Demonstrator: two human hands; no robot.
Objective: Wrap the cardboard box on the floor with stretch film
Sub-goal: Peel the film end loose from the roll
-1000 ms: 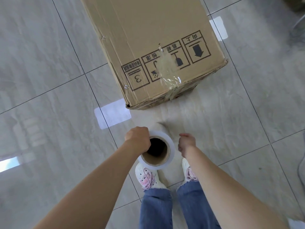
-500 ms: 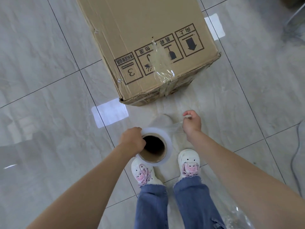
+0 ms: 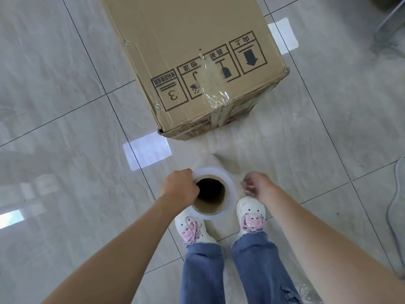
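A large brown cardboard box [image 3: 192, 55] with black handling symbols lies on the tiled floor ahead of me. A crumpled strip of clear film [image 3: 211, 84] sticks to its near end and runs over the edge. A roll of stretch film [image 3: 211, 191] with a brown cardboard core hangs upright above my shoes. My left hand [image 3: 179, 189] grips the roll's left rim, fingers hooked into the core. My right hand [image 3: 257, 186] is just right of the roll with fingers curled; a faint sheet of film seems to run from it. Whether it pinches the film is unclear.
Grey glossy floor tiles [image 3: 65, 106] lie all around. White-and-pink shoes [image 3: 251, 216] and blue jeans stand below the roll. Loose clear film [image 3: 309, 292] lies crumpled at the bottom right. A pale object [image 3: 396, 211] sits at the right edge.
My right hand had moved out and forward to the right, pulling film; now it is back close beside the roll. My left hand keeps its grip on the roll.
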